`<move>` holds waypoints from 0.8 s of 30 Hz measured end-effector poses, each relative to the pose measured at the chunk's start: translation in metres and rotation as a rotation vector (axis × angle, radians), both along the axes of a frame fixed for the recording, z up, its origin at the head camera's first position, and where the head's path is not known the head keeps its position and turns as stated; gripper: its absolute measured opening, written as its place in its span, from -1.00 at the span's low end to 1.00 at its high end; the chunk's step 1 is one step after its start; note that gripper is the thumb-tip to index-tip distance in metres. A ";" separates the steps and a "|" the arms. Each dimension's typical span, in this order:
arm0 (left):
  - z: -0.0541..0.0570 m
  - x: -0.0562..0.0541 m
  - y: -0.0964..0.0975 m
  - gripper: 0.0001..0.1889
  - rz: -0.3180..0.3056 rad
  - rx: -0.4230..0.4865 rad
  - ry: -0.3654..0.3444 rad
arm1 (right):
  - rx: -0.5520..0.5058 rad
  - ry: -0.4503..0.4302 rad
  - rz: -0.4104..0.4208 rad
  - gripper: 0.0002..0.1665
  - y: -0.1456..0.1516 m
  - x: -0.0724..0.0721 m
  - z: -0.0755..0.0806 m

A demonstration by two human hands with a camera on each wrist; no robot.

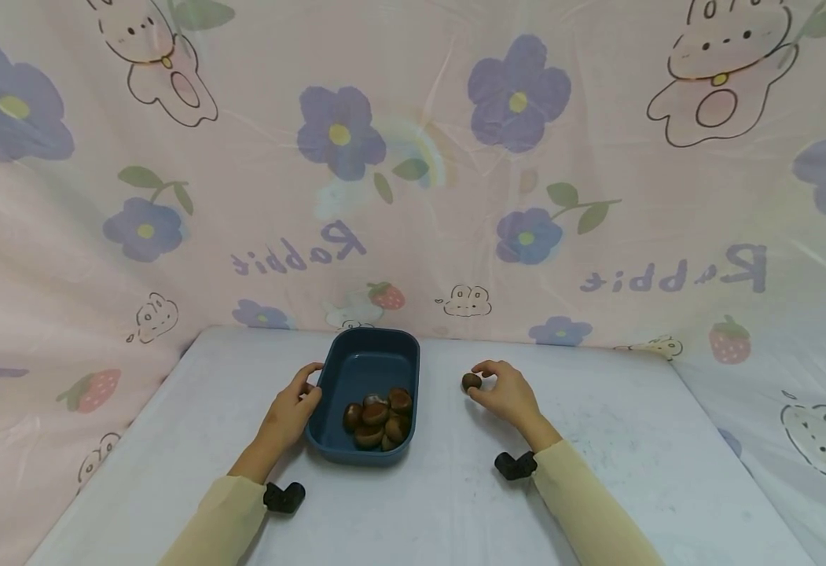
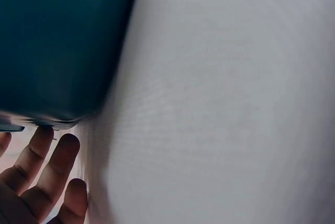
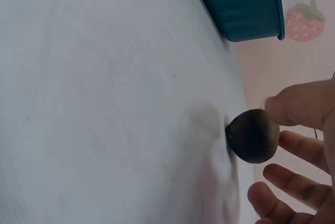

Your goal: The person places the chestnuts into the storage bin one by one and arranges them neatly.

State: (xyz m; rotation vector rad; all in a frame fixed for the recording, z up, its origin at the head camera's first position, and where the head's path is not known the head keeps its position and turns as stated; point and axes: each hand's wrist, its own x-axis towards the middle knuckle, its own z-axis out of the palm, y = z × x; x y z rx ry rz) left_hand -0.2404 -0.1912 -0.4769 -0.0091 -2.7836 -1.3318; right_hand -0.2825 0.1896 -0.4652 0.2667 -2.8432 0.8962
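Note:
A dark blue rectangular box (image 1: pixel 361 369) stands on the table, with several brown chestnuts (image 1: pixel 375 414) gathered at its near end. At the box's left side is my left hand (image 1: pixel 287 413), thumb and fingertips against the outer wall and rim. Seen from the left wrist, the fingers (image 2: pixel 49 179) are loosely extended beside the box wall (image 2: pixel 57 51), not wrapped round it. To the right of the box, my right hand (image 1: pixel 508 397) pinches a single chestnut (image 1: pixel 471 382) between thumb and index finger. The right wrist view shows this chestnut (image 3: pixel 254 136) at the table surface, the other fingers spread behind.
The white table (image 1: pixel 448 503) backs onto a pink curtain (image 1: pixel 420 236) printed with flowers, rabbits and strawberries. A black wrist device sits on each arm, at the left cuff (image 1: pixel 284 498) and the right cuff (image 1: pixel 515 465).

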 end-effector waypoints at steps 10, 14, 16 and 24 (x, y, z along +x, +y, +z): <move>0.001 0.001 0.001 -0.54 0.002 0.004 0.000 | 0.025 -0.018 -0.004 -0.61 0.002 -0.005 -0.002; 0.001 0.002 0.001 -0.53 0.003 0.005 0.004 | 0.036 -0.016 -0.002 -0.61 0.002 -0.007 -0.003; 0.001 0.002 0.001 -0.53 0.004 0.002 0.005 | 0.048 -0.015 -0.002 -0.61 0.002 -0.008 -0.003; 0.002 0.001 0.001 -0.54 0.010 0.004 0.000 | 0.077 -0.021 -0.003 -0.59 0.001 -0.009 -0.003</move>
